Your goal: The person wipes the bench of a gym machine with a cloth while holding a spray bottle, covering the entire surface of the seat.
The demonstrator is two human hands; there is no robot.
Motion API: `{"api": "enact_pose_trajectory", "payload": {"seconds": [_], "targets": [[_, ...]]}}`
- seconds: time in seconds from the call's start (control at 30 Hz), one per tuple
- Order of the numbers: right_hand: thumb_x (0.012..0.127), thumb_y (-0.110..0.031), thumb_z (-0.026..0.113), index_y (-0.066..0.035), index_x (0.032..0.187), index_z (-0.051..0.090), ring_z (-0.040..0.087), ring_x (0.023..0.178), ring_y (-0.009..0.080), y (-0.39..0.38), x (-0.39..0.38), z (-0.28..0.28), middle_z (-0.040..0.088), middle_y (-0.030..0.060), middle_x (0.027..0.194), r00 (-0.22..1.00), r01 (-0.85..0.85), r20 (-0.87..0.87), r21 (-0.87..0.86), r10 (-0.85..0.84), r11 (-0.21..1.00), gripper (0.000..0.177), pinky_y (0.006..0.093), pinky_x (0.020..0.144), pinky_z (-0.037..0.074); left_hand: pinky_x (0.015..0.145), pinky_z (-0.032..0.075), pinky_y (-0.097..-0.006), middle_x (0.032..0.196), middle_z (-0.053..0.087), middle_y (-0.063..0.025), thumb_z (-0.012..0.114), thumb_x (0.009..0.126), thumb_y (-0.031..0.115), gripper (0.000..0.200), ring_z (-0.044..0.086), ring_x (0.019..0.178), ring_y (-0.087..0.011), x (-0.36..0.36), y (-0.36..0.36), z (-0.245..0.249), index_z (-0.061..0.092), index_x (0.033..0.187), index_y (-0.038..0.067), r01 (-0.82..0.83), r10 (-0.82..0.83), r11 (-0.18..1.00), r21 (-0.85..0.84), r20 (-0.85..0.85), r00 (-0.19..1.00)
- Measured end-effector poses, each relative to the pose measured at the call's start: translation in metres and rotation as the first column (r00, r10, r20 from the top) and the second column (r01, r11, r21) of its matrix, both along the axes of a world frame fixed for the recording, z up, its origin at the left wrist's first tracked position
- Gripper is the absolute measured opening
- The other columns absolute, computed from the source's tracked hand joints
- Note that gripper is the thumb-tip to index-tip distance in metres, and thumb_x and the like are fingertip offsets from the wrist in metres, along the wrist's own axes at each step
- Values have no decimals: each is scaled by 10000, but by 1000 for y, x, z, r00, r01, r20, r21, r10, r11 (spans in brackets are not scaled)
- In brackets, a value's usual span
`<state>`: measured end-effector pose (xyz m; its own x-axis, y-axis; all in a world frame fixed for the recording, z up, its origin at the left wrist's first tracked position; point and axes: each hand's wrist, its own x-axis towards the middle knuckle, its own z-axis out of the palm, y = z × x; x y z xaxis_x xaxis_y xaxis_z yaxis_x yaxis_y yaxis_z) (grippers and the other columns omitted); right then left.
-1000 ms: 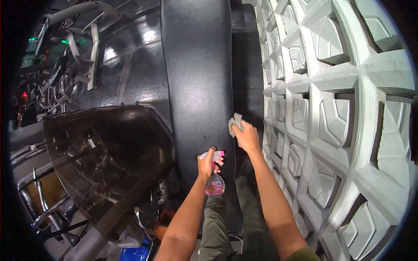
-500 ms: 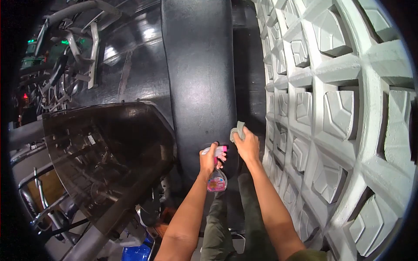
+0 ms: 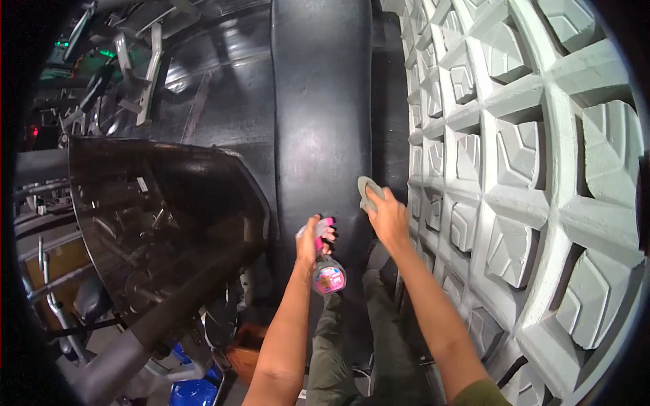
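My left hand (image 3: 313,238) is wrapped round the neck and trigger of a clear spray bottle (image 3: 329,279) with a pink nozzle and a colourful label. The bottle is over the near end of a long black padded bench (image 3: 323,128), its nozzle pointing right. My right hand (image 3: 388,215) grips a folded grey-beige cloth (image 3: 367,192) at the bench's right edge. Fingers and thumb pinch the cloth, and part of it spreads out over the padding.
A white relief wall (image 3: 467,159) with raised blocks runs close along the right. At the left stands a dark see-through machine cover (image 3: 169,210). Metal gym frames (image 3: 128,68) are beyond it, and a blue object (image 3: 193,392) lies low at the left.
The view has shifted a little, so the bench sits further right. My left hand with the spray bottle has moved slightly left. The cloth in my right hand now looks flatter and more spread.
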<state>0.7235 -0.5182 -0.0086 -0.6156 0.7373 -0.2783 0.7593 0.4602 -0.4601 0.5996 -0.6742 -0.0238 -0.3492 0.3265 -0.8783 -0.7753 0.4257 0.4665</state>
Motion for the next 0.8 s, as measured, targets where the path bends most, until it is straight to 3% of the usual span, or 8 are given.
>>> {"api": "enact_pose_trajectory", "payload": {"seconds": [0.07, 0.2, 0.3, 0.37, 0.43, 0.53, 0.67, 0.8], "targets": [[767, -131, 726, -245, 1184, 648, 637, 871, 308, 0, 3, -17, 565, 90, 969, 987, -101, -99, 197, 123, 975, 440, 459, 720, 533, 413, 379, -319, 679, 626, -99, 522, 877, 482, 479, 403, 367, -159, -2, -15, -7, 641, 897, 18, -23, 23, 999, -30, -8, 1000], [751, -142, 708, -340, 1158, 657, 632, 808, 238, -1, 28, -8, 510, 43, 888, 792, -603, -32, 109, 609, 790, 455, 376, 632, 531, 402, 385, -309, 696, 636, -111, 528, 879, 468, 475, 407, 361, -154, -2, -6, 0, 640, 905, 7, -31, 24, 993, -114, -60, 998], [779, -155, 683, -360, 1167, 646, 629, 794, 242, 25, 18, -8, 514, 51, 906, 679, -732, 116, 174, 725, 658, 440, 356, 601, 522, 392, 386, -302, 716, 645, -121, 533, 884, 455, 469, 414, 361, -149, -4, -9, -4, 643, 920, 0, -15, 11, 997, -76, -58, 998], [814, -160, 655, -337, 1202, 621, 632, 794, 261, 44, 2, -8, 541, 74, 938, 809, -584, 48, 183, 586, 791, 428, 433, 631, 513, 379, 392, -304, 725, 652, -126, 535, 889, 437, 460, 425, 356, -149, -5, -10, -4, 646, 929, -7, -5, 2, 997, -80, -37, 999], [784, -134, 673, -331, 1186, 641, 631, 837, 283, 52, -17, -7, 539, 72, 933, 932, -362, 53, 162, 359, 918, 448, 430, 673, 527, 374, 397, -305, 717, 653, -127, 536, 891, 427, 452, 430, 352, -151, -5, -9, -3, 648, 921, -10, -25, 21, 997, -72, -55, 998], [784, -144, 675, -333, 1174, 648, 627, 825, 263, 40, -16, -21, 536, 59, 940, 855, -459, -125, 274, 504, 845, 435, 420, 658, 532, 366, 402, -307, 686, 649, -129, 541, 893, 410, 448, 430, 341, -156, -6, -9, -4, 652, 881, -24, -29, 26, 996, -79, -34, 999], [855, -119, 569, -329, 1120, 679, 618, 793, 214, 31, -8, -9, 540, 44, 930, 539, -836, 41, 149, 842, 528, 355, 348, 640, 514, 366, 405, -313, 655, 642, -136, 545, 893, 392, 450, 411, 320, -162, -8, -9, -1, 650, 818, -39, -33, 32, 997, -72, -14, 999], [756, -123, 692, -334, 1175, 656, 609, 814, 218, 52, -35, -4, 530, 40, 957, 701, -704, 48, 201, 712, 681, 470, 393, 615, 513, 369, 409, -316, 655, 641, -144, 541, 897, 392, 460, 411, 319, -161, -9, -10, -2, 648, 819, -48, -25, 24, 997, -70, -3, 1000]]}}
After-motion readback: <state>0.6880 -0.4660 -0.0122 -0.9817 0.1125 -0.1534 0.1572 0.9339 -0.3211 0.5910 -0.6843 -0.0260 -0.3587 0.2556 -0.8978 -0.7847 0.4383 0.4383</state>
